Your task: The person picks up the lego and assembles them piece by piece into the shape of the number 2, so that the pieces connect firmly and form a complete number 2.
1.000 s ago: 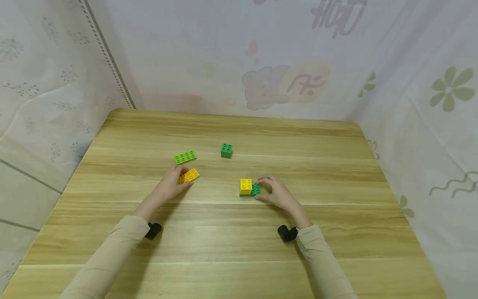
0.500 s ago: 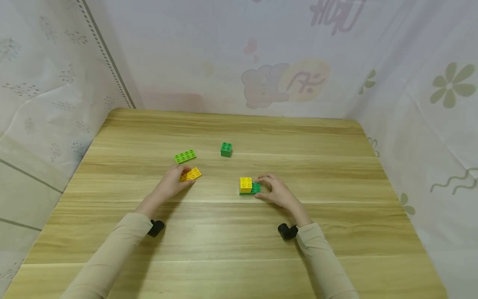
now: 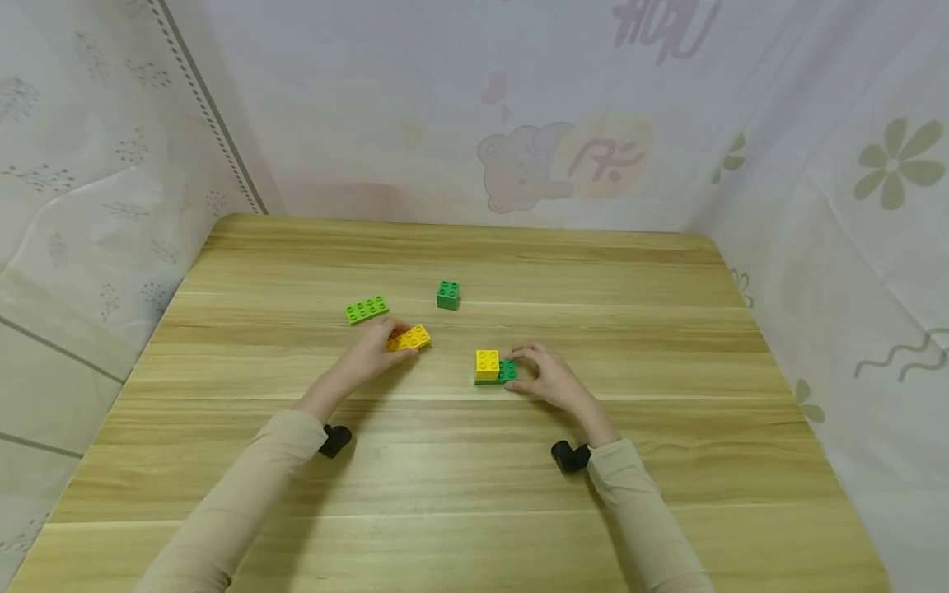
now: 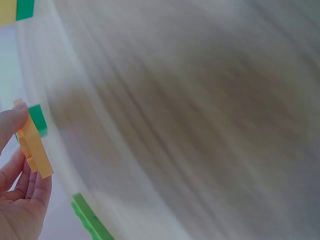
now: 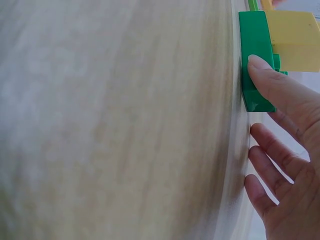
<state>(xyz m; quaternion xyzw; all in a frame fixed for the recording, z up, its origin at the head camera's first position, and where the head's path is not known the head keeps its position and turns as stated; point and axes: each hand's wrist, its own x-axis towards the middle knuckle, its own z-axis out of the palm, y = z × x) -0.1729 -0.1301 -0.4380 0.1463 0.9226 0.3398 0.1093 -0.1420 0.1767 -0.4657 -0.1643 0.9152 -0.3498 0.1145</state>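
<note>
My left hand (image 3: 365, 356) pinches a flat orange-yellow building brick (image 3: 418, 337) between thumb and fingers. In the left wrist view this flat brick (image 4: 38, 150) appears held off the table. On the right, my right hand (image 3: 554, 380) grips the end of a flat green brick (image 3: 508, 371), which lies on the table. A taller yellow brick (image 3: 487, 364) is stacked on that green brick's left half. The right wrist view has the thumb pressed along the side of the green brick (image 5: 255, 37), with the yellow brick (image 5: 295, 32) on its studs.
A lime-green flat brick (image 3: 366, 310) lies behind my left hand. Farther back, near the middle of the wooden table (image 3: 474, 478), stands a square dark green brick (image 3: 448, 295). Printed cloth (image 3: 371, 123) hangs behind the table and at both sides.
My left hand has carried the orange-yellow brick to the right and slightly farther back, closer to the green and yellow stack. The right hand keeps its grip and place.
</note>
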